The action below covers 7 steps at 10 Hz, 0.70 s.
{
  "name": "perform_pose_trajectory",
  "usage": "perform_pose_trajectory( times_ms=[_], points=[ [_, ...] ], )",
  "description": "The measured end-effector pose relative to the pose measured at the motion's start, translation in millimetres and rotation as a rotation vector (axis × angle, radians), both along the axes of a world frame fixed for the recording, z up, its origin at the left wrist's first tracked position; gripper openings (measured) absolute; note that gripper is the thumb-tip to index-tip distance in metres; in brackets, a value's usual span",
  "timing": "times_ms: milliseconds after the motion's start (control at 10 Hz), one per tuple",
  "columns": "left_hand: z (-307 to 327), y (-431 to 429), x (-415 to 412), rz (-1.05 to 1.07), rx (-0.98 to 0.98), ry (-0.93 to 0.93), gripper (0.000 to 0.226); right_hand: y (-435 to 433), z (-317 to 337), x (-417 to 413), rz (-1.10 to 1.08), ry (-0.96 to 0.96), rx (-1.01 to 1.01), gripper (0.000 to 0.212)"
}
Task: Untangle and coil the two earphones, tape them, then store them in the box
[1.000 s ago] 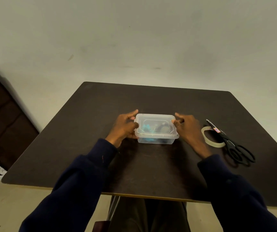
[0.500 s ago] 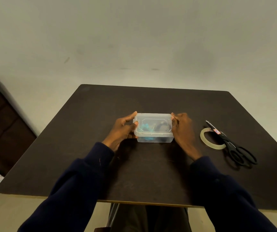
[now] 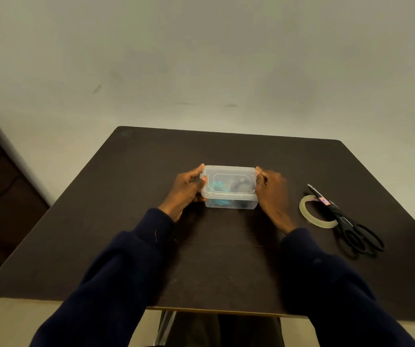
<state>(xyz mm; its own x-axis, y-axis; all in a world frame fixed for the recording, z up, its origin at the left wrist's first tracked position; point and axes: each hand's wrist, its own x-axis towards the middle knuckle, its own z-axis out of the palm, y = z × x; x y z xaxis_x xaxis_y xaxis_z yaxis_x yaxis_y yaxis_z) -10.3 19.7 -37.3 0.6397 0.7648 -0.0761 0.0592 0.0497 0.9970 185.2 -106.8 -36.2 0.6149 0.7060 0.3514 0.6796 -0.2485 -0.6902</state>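
Fingers [image 3: 196, 172] of the left hand [image 3: 185, 191] curl around the left end of the clear lidded box [image 3: 229, 200]; the right hand [image 3: 272, 194] grips the right end. The box rests mid-surface [image 3: 226, 259], lid on. Inside: blue earphone coil [image 3: 217, 187] at left, black earphone coil [image 3: 239, 187] at right. To the right, black scissors [image 3: 351, 226] lie across a tape roll [image 3: 317, 212]

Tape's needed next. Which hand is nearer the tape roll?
Right. The right hand grips the right end of the box, toward the tape roll; the left hand grips its left end.
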Motion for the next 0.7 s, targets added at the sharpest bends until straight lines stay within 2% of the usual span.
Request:
perform_pose_trajectory(
  times_ms=[200, 400, 500, 600, 700],
  points=[
    [2, -1, 1, 0.007, 0.087, 0.052, 0.050, -3, 9, -6, -0.004, 0.046, -0.008, 0.033],
    [10, -3, 4, -0.005, 0.039, 0.028, 0.051, -3, 20, -7, -0.012, 0.080, -0.036, 0.036],
    [8, -6, 4, 0.011, 0.036, -0.005, 0.053, -5, 24, -8, -0.002, 0.014, -0.078, 0.036],
    [5, 0, 6, 0.047, 0.155, 0.064, 0.053, -3, 24, -1, 0.037, -0.071, -0.153, 0.045],
    [15, -1, 7, 0.090, 0.400, 0.184, 0.054, -1, 24, 5, 0.075, -0.150, -0.226, 0.062]
  ],
)
